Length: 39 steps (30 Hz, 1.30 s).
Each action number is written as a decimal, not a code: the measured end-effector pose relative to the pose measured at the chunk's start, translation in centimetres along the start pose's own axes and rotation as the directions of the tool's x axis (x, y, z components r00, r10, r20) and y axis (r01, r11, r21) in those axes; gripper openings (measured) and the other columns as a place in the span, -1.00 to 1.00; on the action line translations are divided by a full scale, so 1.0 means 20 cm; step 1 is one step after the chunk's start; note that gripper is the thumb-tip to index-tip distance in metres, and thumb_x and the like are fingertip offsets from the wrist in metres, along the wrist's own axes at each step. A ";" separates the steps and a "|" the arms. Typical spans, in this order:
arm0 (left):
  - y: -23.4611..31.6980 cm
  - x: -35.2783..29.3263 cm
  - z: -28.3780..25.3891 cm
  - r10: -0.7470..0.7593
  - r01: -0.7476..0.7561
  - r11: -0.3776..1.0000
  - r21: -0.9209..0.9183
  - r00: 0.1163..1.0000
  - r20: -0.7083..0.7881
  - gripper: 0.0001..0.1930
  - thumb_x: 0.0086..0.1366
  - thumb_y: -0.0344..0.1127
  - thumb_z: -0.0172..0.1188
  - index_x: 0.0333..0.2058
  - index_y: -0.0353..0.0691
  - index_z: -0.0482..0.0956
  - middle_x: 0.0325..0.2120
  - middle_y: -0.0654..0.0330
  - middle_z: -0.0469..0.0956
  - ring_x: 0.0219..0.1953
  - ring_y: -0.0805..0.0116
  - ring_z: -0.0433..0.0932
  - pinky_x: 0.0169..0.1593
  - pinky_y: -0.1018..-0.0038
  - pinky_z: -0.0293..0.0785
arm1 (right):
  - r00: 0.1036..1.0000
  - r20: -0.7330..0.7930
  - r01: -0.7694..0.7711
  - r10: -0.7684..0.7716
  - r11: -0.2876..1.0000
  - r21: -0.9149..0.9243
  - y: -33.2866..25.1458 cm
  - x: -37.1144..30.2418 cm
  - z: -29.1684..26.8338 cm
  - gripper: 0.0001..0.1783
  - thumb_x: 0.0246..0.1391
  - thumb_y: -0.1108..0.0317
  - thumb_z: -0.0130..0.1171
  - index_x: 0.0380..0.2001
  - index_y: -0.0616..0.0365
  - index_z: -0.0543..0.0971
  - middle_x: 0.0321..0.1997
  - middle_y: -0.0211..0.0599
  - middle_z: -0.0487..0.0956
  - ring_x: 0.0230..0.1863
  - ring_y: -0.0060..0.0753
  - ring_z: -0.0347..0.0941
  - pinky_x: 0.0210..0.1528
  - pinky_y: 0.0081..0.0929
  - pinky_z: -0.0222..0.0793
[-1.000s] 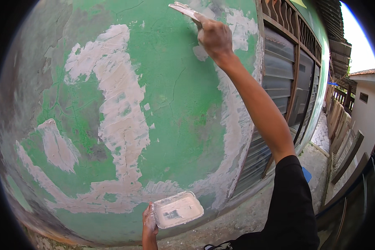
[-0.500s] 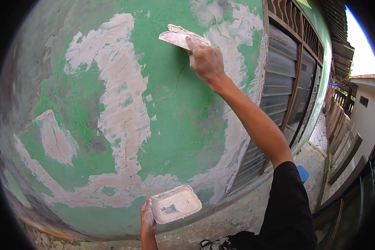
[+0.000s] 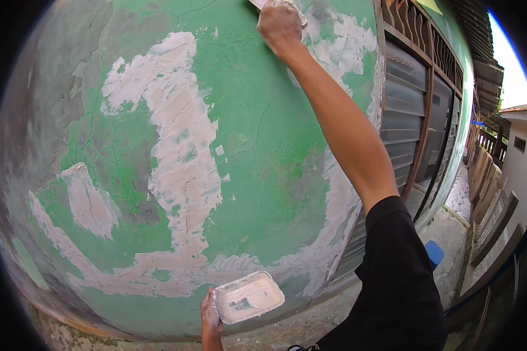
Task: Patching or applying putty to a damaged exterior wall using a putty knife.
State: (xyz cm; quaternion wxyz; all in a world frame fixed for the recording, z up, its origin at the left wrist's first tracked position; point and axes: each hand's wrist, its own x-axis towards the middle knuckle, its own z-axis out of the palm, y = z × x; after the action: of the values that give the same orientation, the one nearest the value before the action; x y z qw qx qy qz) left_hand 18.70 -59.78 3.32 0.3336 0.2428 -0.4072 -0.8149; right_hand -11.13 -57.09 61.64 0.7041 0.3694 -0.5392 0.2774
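Observation:
My right hand (image 3: 280, 28) is raised to the upper edge of the view, closed around a putty scraper (image 3: 293, 8) with pale filler on it. The scraper is against or close to the green wall (image 3: 246, 140), partly cut off by the frame and hidden by my hand. Low in the middle, my left hand (image 3: 209, 309) grips the left side of a shallow rectangular plastic tub (image 3: 257, 295). Off-white putty coats its inside, with a bare patch on the bottom. Rough bands of pale putty (image 3: 184, 146) run down and across the wall.
A louvred window (image 3: 405, 105) with a brown wooden frame lies right of the patched wall. Beyond it a concrete path (image 3: 445, 231) runs back, with a blue object (image 3: 434, 254) on it. Wooden boards (image 3: 483, 181) and a pale building (image 3: 515, 158) stand at the far right.
My right hand has moved up with the scraper, to the top edge of the view. My left hand still holds the tub low down. The view has shifted slightly.

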 end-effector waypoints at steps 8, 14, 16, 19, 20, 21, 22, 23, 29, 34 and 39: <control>0.04 -0.01 0.09 0.017 -0.022 0.998 0.063 0.997 0.078 -0.61 0.46 -0.05 -0.12 -0.14 -0.30 0.47 -0.29 0.13 0.57 -0.27 0.33 0.58 -0.14 0.36 0.56 | 0.994 -0.065 0.091 -0.084 0.990 0.105 0.13 0.00 -0.13 -0.77 0.06 0.34 -0.03 -0.41 0.29 0.53 -0.43 0.20 0.53 -0.37 0.19 0.50 -0.28 0.01 0.44; 0.01 -0.01 0.06 -0.017 0.011 0.997 0.082 0.998 0.067 -0.61 0.46 -0.05 -0.11 -0.13 -0.31 0.46 -0.28 0.13 0.57 -0.26 0.33 0.58 -0.13 0.36 0.55 | 0.991 -0.097 0.068 -0.093 0.970 -0.232 0.56 0.20 0.09 -0.80 0.08 0.32 -0.02 -0.45 0.19 0.52 -0.46 0.00 0.53 -0.41 0.05 0.50 -0.35 -0.14 0.49; 0.02 -0.03 0.06 -0.006 0.006 0.998 0.056 1.000 0.007 -0.59 0.46 -0.08 -0.11 -0.16 -0.37 0.50 -0.32 0.13 0.59 -0.30 0.38 0.58 -0.20 0.43 0.55 | 1.000 0.001 -0.013 0.013 0.994 -0.110 0.34 0.11 0.11 -0.80 0.09 0.33 -0.04 -0.47 0.20 0.52 -0.49 0.00 0.52 -0.43 0.05 0.49 -0.36 -0.12 0.47; 0.01 -0.02 0.02 -0.007 0.004 0.998 0.058 0.999 0.039 -0.61 0.46 -0.05 -0.11 -0.12 -0.31 0.47 -0.27 0.12 0.58 -0.25 0.31 0.58 -0.12 0.36 0.55 | 0.986 0.066 0.151 -0.154 0.988 0.038 0.02 -0.08 0.00 -0.81 -0.12 0.45 0.04 -0.46 0.37 0.55 -0.52 0.11 0.57 -0.46 0.11 0.57 -0.37 -0.15 0.51; 0.02 -0.01 0.03 -0.016 0.013 0.998 0.059 0.999 0.042 -0.61 0.46 -0.05 -0.11 -0.12 -0.31 0.47 -0.27 0.12 0.58 -0.25 0.31 0.58 -0.12 0.36 0.55 | 0.985 0.074 0.151 -0.153 0.988 0.034 -0.03 -0.14 -0.06 -0.81 -0.12 0.45 0.04 -0.46 0.37 0.55 -0.52 0.11 0.57 -0.46 0.11 0.57 -0.37 -0.15 0.51; 0.03 -0.01 0.05 -0.024 0.021 0.998 0.062 0.998 0.053 -0.61 0.46 -0.06 -0.11 -0.12 -0.32 0.47 -0.27 0.12 0.58 -0.24 0.31 0.58 -0.12 0.36 0.55 | 0.976 0.109 0.184 -0.190 0.981 0.070 -0.08 -0.20 -0.10 -0.81 -0.11 0.45 0.04 -0.46 0.37 0.55 -0.53 0.11 0.57 -0.48 0.11 0.56 -0.38 -0.14 0.51; 0.03 -0.01 0.06 -0.031 0.027 0.997 0.065 0.998 0.060 -0.61 0.46 -0.06 -0.11 -0.12 -0.32 0.47 -0.27 0.12 0.58 -0.24 0.30 0.59 -0.12 0.36 0.55 | 0.964 0.141 0.213 -0.227 0.971 0.111 -0.11 -0.23 -0.14 -0.82 -0.11 0.45 0.04 -0.46 0.36 0.55 -0.54 0.10 0.56 -0.49 0.11 0.54 -0.39 -0.13 0.50; 0.02 -0.02 0.07 -0.040 0.036 0.997 0.069 0.997 0.060 -0.61 0.46 -0.06 -0.11 -0.12 -0.32 0.47 -0.27 0.12 0.58 -0.24 0.30 0.59 -0.12 0.36 0.55 | 0.963 0.149 0.209 -0.224 0.972 0.109 -0.10 -0.23 -0.21 -0.82 -0.11 0.45 0.04 -0.46 0.36 0.55 -0.54 0.10 0.56 -0.49 0.11 0.54 -0.39 -0.13 0.50; 0.00 0.00 0.11 -0.049 0.040 0.994 0.103 0.995 0.090 -0.60 0.47 -0.06 -0.12 -0.18 -0.32 0.52 -0.33 0.16 0.59 -0.31 0.39 0.58 -0.22 0.45 0.55 | 0.975 -0.170 0.150 -0.145 0.988 0.019 0.53 -0.06 -0.12 -0.75 0.02 0.36 -0.04 -0.41 0.26 0.59 -0.54 0.08 0.53 -0.46 0.10 0.47 -0.38 -0.03 0.37; -0.01 -0.01 0.08 -0.061 0.059 0.996 0.067 0.998 0.023 -0.60 0.47 -0.07 -0.11 -0.15 -0.33 0.52 -0.34 0.17 0.59 -0.33 0.38 0.57 -0.23 0.46 0.54 | 0.992 0.001 0.128 -0.128 0.990 -0.064 0.29 -0.32 -0.12 -0.63 -0.09 0.42 0.05 -0.17 0.34 0.56 -0.57 0.04 0.56 -0.53 0.00 0.54 -0.38 -0.18 0.48; 0.01 -0.01 0.07 -0.072 0.063 0.991 0.122 0.995 0.074 -0.59 0.46 -0.05 -0.11 -0.13 -0.33 0.50 -0.30 0.15 0.58 -0.29 0.36 0.57 -0.18 0.41 0.55 | 0.980 0.098 0.165 -0.175 0.982 0.096 0.08 -0.61 -0.20 -0.52 -0.08 0.42 0.08 0.00 0.30 0.53 -0.51 0.05 0.57 -0.50 -0.02 0.55 -0.35 -0.20 0.48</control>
State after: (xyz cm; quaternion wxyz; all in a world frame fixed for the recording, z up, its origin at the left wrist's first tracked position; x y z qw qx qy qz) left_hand 18.03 -58.95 4.37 0.2744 0.2440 -0.4595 -0.8087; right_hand -13.45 -52.81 49.71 0.6787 0.4590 -0.5296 0.2196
